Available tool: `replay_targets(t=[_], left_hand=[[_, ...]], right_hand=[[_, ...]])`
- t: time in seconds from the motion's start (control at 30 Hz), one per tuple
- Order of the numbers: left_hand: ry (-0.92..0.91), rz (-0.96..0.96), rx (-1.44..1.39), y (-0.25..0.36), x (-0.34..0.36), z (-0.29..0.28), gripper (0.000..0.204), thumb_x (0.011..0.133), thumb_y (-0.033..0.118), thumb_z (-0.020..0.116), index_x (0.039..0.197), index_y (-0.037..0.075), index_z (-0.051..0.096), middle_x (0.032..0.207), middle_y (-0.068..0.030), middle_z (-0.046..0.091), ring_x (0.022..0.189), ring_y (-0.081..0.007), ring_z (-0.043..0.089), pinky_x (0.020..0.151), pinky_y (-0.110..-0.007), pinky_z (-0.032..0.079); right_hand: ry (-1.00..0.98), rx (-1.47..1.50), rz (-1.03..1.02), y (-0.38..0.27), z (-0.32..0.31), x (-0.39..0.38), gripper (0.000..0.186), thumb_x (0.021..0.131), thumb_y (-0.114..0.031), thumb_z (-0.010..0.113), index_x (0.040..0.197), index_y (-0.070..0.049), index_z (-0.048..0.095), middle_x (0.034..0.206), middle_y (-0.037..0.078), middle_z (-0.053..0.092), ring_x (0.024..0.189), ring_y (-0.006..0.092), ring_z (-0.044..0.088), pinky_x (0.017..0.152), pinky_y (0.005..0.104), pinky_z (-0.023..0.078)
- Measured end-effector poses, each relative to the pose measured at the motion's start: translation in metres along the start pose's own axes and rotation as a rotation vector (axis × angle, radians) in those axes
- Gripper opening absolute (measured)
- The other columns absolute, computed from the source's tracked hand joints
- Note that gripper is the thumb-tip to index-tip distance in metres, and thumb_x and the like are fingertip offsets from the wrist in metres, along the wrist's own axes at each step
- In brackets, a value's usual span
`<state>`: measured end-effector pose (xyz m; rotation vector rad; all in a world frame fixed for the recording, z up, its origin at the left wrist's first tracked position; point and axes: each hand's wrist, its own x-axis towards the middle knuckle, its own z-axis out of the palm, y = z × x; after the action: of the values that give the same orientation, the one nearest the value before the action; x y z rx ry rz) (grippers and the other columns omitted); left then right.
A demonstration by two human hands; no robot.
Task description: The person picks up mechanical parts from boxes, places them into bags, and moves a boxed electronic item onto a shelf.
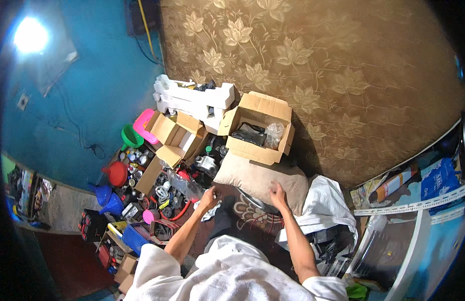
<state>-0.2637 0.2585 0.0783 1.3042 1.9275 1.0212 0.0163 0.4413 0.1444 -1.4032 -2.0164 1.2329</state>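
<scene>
My left hand (209, 199) is just off the lower left corner of a beige pillow (250, 171), fingers loosely bent and apart, holding nothing that I can see. My right hand (278, 195) is at the pillow's lower front, fingers apart and slightly bent, with nothing gripped; whether it touches the fabric I cannot tell. An open cardboard box (257, 108) with black items and clear plastic inside stands just beyond the pillow. A patterned brown and cream cloth (245, 213) lies below the pillow, and a white sack (325, 200) slumps to its right.
Leftward are a smaller open box (167, 128), white foam pieces (192, 98), a red funnel (117, 173), blue funnels (111, 203) and cluttered tools (167, 195). A white perforated shelf rack (411, 205) stands at right, a floral wall (318, 60) behind.
</scene>
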Motion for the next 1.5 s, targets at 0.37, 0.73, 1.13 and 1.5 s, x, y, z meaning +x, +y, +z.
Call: replay_targets(t=[0.37,0.73,1.13,1.5], left_hand=[[-0.102,0.377,0.486,0.085,0.278,-0.019,0.063,0.069,0.031,0.074,0.123,0.013,0.048,0.123,-0.0118,0.046,0.119,-0.0324,0.04,0.096,-0.045,0.035],[-0.222,0.564,0.541,0.0,0.371,0.026,0.025,0.084,0.016,0.051,0.105,0.016,0.063,0.099,-0.0095,0.063,0.079,-0.0274,0.06,0.061,-0.042,0.051],[-0.209,0.663,0.457,0.125,0.325,-0.012,0.031,0.071,0.007,0.053,0.1,0.01,0.062,0.101,-0.0078,0.06,0.09,-0.0281,0.057,0.076,-0.038,0.05],[-0.494,0.031,-0.114,0.151,0.244,-0.028,0.058,0.089,0.04,0.052,0.132,0.005,0.036,0.123,-0.0247,0.049,0.116,-0.0365,0.047,0.098,-0.044,0.038]], right_hand=[[0.1,-0.077,0.096,-0.022,0.038,0.153,0.05,0.081,-0.011,0.062,0.126,-0.006,0.041,0.118,0.02,0.052,0.111,0.0326,0.051,0.094,0.0397,0.04],[0.139,-0.208,0.107,-0.032,0.032,0.161,0.048,0.08,-0.013,0.064,0.123,-0.007,0.044,0.109,0.017,0.057,0.101,0.0305,0.055,0.087,0.0392,0.044],[-0.072,1.72,0.689,-0.088,-0.001,0.191,0.105,0.069,-0.083,0.036,0.14,-0.007,0.022,0.134,0.019,0.038,0.115,0.0387,0.046,0.092,0.0615,0.037],[0.275,0.222,0.448,-0.037,0.029,0.149,0.064,0.079,-0.011,0.065,0.136,-0.008,0.035,0.118,0.014,0.053,0.108,0.0201,0.049,0.093,0.0298,0.038]])
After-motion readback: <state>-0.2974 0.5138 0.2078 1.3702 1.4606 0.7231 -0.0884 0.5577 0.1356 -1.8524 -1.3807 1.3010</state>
